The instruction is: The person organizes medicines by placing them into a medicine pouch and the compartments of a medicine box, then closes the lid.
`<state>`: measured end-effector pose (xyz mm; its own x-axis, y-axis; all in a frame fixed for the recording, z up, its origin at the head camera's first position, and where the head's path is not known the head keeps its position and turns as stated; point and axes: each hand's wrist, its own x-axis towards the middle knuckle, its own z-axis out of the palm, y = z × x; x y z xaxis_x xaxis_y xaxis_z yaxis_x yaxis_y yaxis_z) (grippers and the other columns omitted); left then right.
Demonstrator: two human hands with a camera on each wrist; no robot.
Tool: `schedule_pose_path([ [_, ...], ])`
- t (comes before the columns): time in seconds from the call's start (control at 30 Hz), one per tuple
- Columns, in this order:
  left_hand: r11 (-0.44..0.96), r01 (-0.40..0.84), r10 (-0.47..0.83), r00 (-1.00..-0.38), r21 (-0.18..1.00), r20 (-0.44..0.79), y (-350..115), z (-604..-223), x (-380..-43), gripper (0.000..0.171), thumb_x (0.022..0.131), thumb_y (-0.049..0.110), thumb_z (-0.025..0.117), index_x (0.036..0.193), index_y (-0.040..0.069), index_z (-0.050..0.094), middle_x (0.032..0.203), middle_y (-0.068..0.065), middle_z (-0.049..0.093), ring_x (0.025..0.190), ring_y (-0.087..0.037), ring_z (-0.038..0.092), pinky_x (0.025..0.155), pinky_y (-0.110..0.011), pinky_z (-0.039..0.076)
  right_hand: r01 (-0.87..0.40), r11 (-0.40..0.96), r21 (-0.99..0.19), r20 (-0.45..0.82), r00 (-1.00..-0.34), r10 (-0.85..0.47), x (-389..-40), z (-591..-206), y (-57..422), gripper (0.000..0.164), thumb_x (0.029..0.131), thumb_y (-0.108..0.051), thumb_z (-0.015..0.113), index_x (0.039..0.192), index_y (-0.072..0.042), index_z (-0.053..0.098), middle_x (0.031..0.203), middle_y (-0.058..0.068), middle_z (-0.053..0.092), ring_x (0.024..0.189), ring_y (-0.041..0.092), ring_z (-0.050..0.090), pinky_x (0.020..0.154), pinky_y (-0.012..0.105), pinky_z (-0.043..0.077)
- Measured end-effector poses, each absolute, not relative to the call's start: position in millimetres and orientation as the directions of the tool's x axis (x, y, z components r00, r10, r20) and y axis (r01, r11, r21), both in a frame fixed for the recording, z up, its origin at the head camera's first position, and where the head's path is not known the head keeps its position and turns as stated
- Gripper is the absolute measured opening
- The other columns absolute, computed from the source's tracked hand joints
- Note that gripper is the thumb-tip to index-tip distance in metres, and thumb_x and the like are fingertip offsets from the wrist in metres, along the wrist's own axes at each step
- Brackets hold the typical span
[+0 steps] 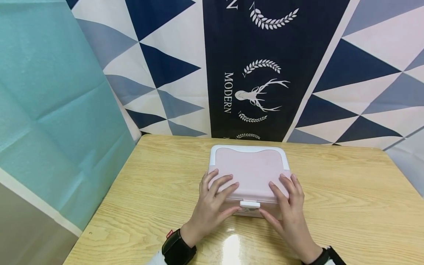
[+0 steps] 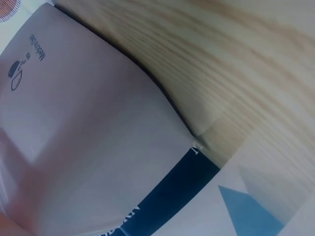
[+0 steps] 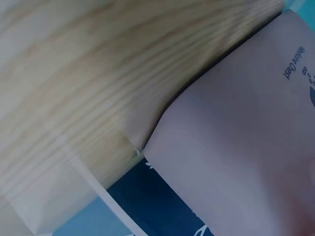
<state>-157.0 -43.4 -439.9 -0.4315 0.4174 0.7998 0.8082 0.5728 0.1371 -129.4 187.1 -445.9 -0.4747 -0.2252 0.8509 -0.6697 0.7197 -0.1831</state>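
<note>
A pale pink medicine box (image 1: 248, 169) with a white rim stands closed on the table. Its front carries "Medicine Chest" lettering, seen on the box (image 3: 236, 118) in the right wrist view and on the box (image 2: 98, 108) in the left. My left hand (image 1: 212, 202) grips the lid's left front edge, fingers spread on top and thumb by the white latch (image 1: 250, 204). On the other side my right hand (image 1: 289, 206) does likewise, its thumb tip at the latch's right end. The box's inside is hidden.
The wooden table (image 1: 347, 191) extends to both sides of the box. Behind it hangs a patterned cloth (image 1: 172, 73) with triangles and a dark deer panel. A teal sheet (image 1: 56, 95) slopes along the left edge. Both wrists wear black bands (image 1: 179, 248).
</note>
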Motion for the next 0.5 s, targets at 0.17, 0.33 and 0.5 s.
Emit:
schedule_pose_path([
  [0.17,0.548,0.833,0.443,-0.362,0.071,0.820,-42,-440,-156,0.045,0.067,0.034,0.076,0.110,0.025,0.064,0.129,-0.005,0.050,0.124,-0.037,0.034,0.101,-0.064,0.019,-0.727,0.674,-0.131,0.900,-0.372,-0.227,-129,-443,178,0.045,0.089,-0.043,0.051,0.104,-0.002,0.062,0.121,0.034,0.042,0.125,0.049,0.024,0.111,0.049,0.011],
  [0.33,0.528,0.849,0.465,-0.269,-0.021,0.843,-41,-441,-155,0.027,0.070,0.032,0.073,0.096,0.029,0.069,0.125,-0.006,0.053,0.120,-0.036,0.036,0.098,-0.064,0.021,-0.765,0.643,-0.038,0.950,-0.227,-0.214,-131,-441,171,0.027,0.091,-0.033,0.053,0.085,-0.009,0.064,0.111,0.030,0.047,0.123,0.042,0.028,0.106,0.057,0.013],
  [0.5,0.525,0.850,0.476,-0.256,-0.038,0.841,-42,-443,-154,0.021,0.072,0.031,0.071,0.093,0.030,0.070,0.124,-0.005,0.053,0.120,-0.035,0.037,0.098,-0.064,0.021,-0.766,0.643,0.014,0.962,-0.164,-0.216,-133,-446,170,0.024,0.091,-0.029,0.053,0.078,-0.012,0.065,0.105,0.026,0.049,0.120,0.038,0.031,0.104,0.061,0.013],
])
